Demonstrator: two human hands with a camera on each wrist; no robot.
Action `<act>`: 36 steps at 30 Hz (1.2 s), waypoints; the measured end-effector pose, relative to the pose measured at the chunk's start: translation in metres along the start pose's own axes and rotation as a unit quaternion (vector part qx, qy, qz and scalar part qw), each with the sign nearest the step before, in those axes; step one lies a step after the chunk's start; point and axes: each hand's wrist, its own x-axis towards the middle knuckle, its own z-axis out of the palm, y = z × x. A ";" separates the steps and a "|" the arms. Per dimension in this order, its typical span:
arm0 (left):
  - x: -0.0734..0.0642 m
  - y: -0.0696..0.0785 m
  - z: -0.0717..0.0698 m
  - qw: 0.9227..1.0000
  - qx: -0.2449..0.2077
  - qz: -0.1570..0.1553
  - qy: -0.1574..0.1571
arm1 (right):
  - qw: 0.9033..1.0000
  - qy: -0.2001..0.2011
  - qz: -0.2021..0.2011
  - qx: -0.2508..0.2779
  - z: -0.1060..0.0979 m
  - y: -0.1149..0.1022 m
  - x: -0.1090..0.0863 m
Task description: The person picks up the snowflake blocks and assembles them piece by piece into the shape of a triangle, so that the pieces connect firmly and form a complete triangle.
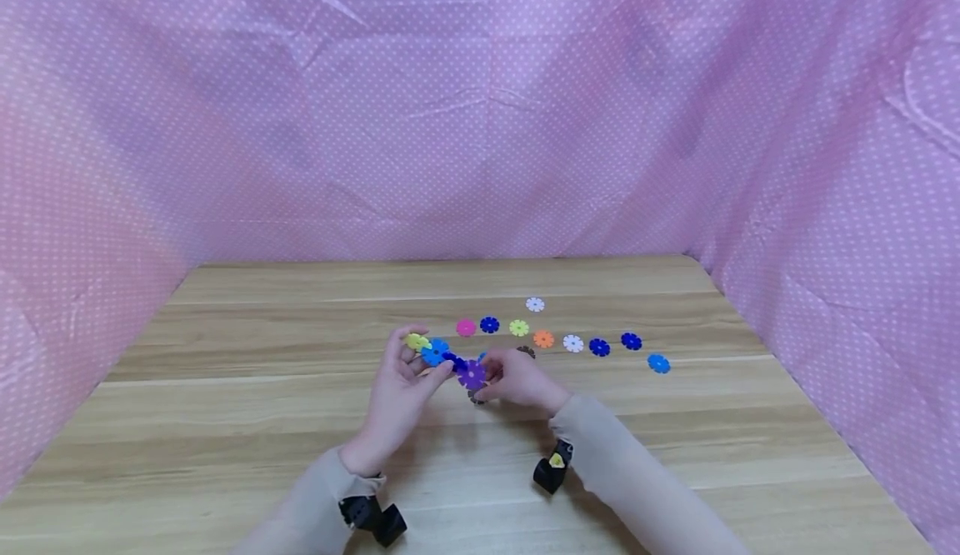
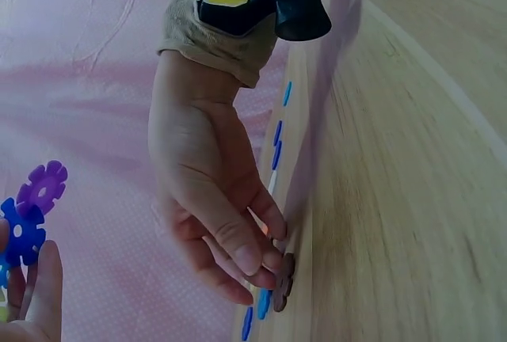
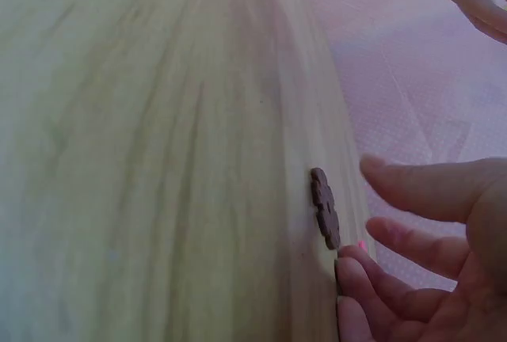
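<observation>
My left hand (image 1: 401,388) holds a short chain of joined notched plastic discs, pinched between thumb and fingers. The chain runs from a yellow disc (image 1: 417,342) through a light blue disc (image 1: 435,352) and a dark blue disc (image 2: 25,233) to a purple disc (image 1: 472,374) at its free end. Low over the table beside the purple disc is my right hand (image 1: 521,378), its fingers loosely bent and the thumb apart from them. A brown disc (image 3: 325,208) lies just ahead of its fingertips, on the table.
Loose discs lie beyond and to the right on the wooden table (image 1: 225,422): pink (image 1: 466,327), yellow-green (image 1: 519,327), orange (image 1: 543,338), white (image 1: 573,343), dark blue (image 1: 599,347) and light blue (image 1: 658,363). Another brown disc (image 1: 527,352) shows behind the right hand. Pink dotted cloth (image 1: 480,147) encloses the table.
</observation>
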 end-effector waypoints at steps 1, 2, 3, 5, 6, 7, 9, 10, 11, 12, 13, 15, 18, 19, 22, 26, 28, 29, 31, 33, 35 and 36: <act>0.000 0.000 -0.001 1.000 0.006 0.001 0.003 | 1.000 -0.002 -0.002 -0.013 0.001 -0.001 0.001; 0.000 0.000 -0.002 1.000 0.010 0.003 0.006 | 1.000 -0.002 -0.003 -0.023 0.002 -0.003 0.002; 0.000 0.000 -0.002 1.000 0.012 0.004 0.008 | 0.999 0.001 -0.003 -0.032 0.004 -0.004 0.003; 0.000 0.000 -0.004 1.000 0.016 0.006 0.015 | 0.999 0.005 -0.004 -0.048 0.006 -0.006 0.005; 0.000 -0.001 -0.004 1.000 0.019 0.005 0.019 | 0.999 0.006 -0.003 -0.054 0.007 -0.007 0.005; 0.000 -0.001 -0.005 1.000 0.020 0.006 0.023 | 0.998 0.006 -0.002 -0.058 0.009 -0.007 0.005; 0.000 -0.001 -0.006 0.999 0.025 0.007 0.028 | 0.998 0.006 0.003 -0.066 0.010 -0.008 0.006; 0.000 -0.001 -0.006 0.999 0.028 0.007 0.031 | 0.998 0.006 0.006 -0.070 0.011 -0.008 0.006; 0.000 -0.001 -0.006 0.999 0.030 0.005 0.032 | 0.997 0.004 0.009 -0.073 0.011 -0.008 0.006; -0.001 -0.001 -0.007 0.999 0.034 0.003 0.034 | 0.997 0.003 0.012 -0.077 0.011 -0.008 0.005; -0.001 -0.001 -0.007 0.999 0.035 0.002 0.035 | 0.997 0.003 0.013 -0.081 0.011 -0.008 0.005; -0.001 -0.001 -0.007 0.999 0.036 -0.002 0.035 | 0.997 0.003 0.012 -0.081 0.011 -0.007 0.004; -0.001 -0.002 -0.007 0.999 0.032 -0.006 0.033 | 0.998 0.006 -0.002 -0.068 0.009 -0.004 0.000; -0.001 -0.002 -0.007 0.999 0.031 -0.005 0.032 | 0.998 0.009 -0.010 -0.061 0.009 -0.002 -0.002; -0.002 -0.003 -0.006 0.999 0.025 -0.004 0.031 | 0.999 0.016 -0.035 -0.031 0.005 0.001 -0.008; -0.002 -0.003 -0.004 0.999 0.027 -0.003 0.032 | 0.998 0.026 -0.054 0.032 -0.002 0.003 -0.017; -0.002 -0.003 -0.003 0.999 0.031 -0.003 0.032 | 0.996 0.032 -0.051 0.064 -0.005 0.003 -0.023; -0.002 -0.003 -0.003 0.999 0.033 -0.004 0.031 | 0.995 0.036 -0.053 0.078 -0.007 0.002 -0.026; -0.002 -0.003 -0.002 0.999 0.035 -0.003 0.029 | 0.993 0.041 -0.054 0.099 -0.009 0.001 -0.032; -0.002 -0.003 -0.001 0.999 0.034 -0.004 0.028 | 0.990 0.042 -0.059 0.118 -0.010 0.001 -0.038; -0.002 -0.004 0.000 0.999 0.033 -0.002 0.026 | 0.987 0.040 -0.068 0.138 -0.009 0.001 -0.043; -0.001 -0.004 0.000 0.999 0.031 -0.002 0.025 | 0.986 0.040 -0.070 0.148 -0.009 0.001 -0.045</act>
